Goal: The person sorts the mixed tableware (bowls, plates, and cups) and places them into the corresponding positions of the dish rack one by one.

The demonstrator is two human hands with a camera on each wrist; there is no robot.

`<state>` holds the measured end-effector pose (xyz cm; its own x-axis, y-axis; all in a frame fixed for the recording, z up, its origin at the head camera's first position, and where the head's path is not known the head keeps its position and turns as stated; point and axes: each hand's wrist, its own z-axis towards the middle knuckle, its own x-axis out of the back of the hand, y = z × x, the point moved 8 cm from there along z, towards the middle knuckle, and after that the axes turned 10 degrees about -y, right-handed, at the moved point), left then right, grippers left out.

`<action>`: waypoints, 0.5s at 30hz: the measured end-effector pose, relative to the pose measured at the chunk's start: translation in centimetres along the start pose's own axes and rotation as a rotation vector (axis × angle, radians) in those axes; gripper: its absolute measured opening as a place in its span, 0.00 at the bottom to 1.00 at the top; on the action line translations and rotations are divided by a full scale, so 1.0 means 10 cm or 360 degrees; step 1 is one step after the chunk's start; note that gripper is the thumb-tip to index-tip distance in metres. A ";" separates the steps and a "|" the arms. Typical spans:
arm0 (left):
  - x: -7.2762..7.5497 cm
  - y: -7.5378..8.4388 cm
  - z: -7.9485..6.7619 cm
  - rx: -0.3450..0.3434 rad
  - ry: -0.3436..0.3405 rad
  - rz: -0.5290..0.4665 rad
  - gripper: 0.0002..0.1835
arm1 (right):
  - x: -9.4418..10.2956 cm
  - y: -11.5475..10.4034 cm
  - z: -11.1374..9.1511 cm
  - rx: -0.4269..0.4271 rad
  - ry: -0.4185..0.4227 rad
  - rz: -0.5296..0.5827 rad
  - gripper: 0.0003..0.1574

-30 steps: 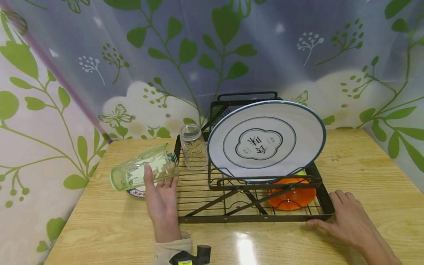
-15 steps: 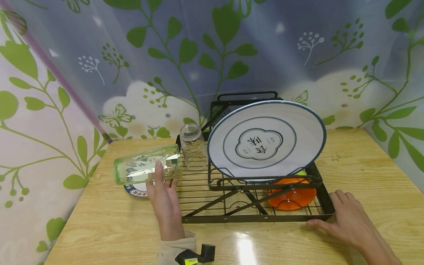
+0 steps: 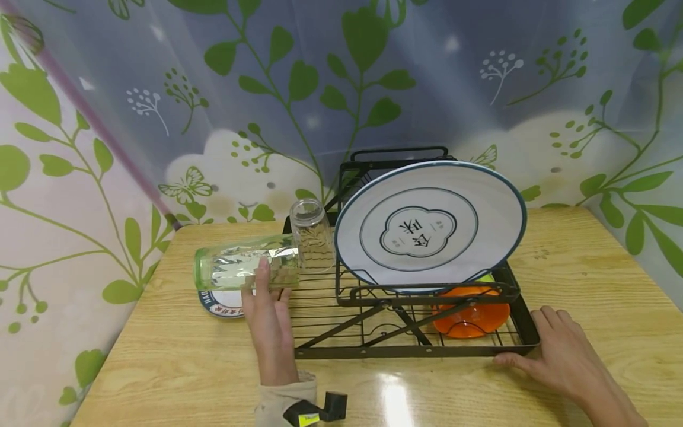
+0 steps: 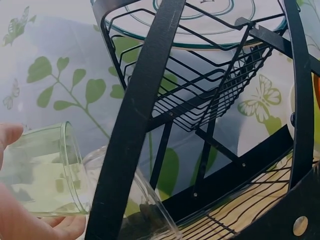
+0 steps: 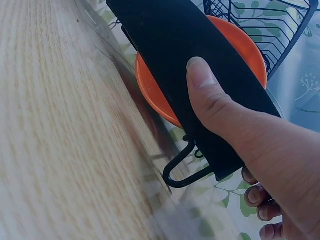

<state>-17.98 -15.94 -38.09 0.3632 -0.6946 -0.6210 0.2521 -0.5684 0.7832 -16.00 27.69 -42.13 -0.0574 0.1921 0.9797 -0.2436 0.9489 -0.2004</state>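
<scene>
My left hand [image 3: 273,335] holds a pale green glass tumbler [image 3: 224,268] lying nearly level, its open rim turned right. That rim reaches over the left end of a black wire dish rack [image 3: 395,353]. Close by on the rack, a clear glass [image 3: 313,240] stands upside down; in the left wrist view the green tumbler's rim [image 4: 72,165] overlaps it. At the rack's front right corner, my right hand [image 3: 562,350] grips the frame. The right wrist view shows its thumb [image 5: 202,80] pressed along the black rail, with the other fingers partly hidden behind.
A large white plate [image 3: 368,237] with a blue rim leans on the rack's upper tier. Beneath it an orange bowl [image 3: 472,323] rests on the lower tier. A small patterned plate [image 3: 221,305] lies on the wooden table [image 3: 160,367], partly under the tumbler. A printed curtain [image 3: 256,142] hangs behind.
My left hand has moved right, carrying the green tumbler over the rack's edge beside the clear glass. The tumbler has turned from slanted to nearly level. My right hand keeps its grip.
</scene>
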 end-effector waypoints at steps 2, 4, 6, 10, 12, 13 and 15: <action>0.00 -0.02 0.00 0.0025 -0.0006 0.0008 0.30 | 0.00 0.00 0.00 -0.0001 0.0000 0.0001 0.62; 0.00 -0.04 0.00 0.0042 -0.0001 0.0023 0.31 | 0.00 0.00 0.00 -0.0002 -0.0007 -0.0001 0.62; 0.00 -0.05 0.01 0.0047 -0.0008 0.0044 0.32 | 0.00 0.00 0.00 -0.0002 -0.0006 -0.0002 0.62; -0.01 -0.06 0.01 0.0030 -0.0031 0.0079 0.32 | 0.01 0.00 0.00 0.0007 0.0010 -0.0006 0.61; -0.01 -0.07 0.02 0.0020 -0.0038 0.0098 0.33 | 0.01 0.00 0.00 0.0013 0.0020 -0.0007 0.61; -0.01 -0.07 0.02 0.0018 -0.0039 0.0100 0.33 | 0.01 -0.01 0.00 0.0015 0.0026 -0.0006 0.61; -0.01 -0.08 0.02 0.0020 -0.0036 0.0105 0.34 | 0.01 -0.01 0.00 0.0024 0.0044 -0.0006 0.60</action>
<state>-18.42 -15.54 -38.70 0.3581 -0.7406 -0.5686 0.2166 -0.5264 0.8222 -15.98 27.58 -42.02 -0.0300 0.1956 0.9802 -0.2583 0.9458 -0.1966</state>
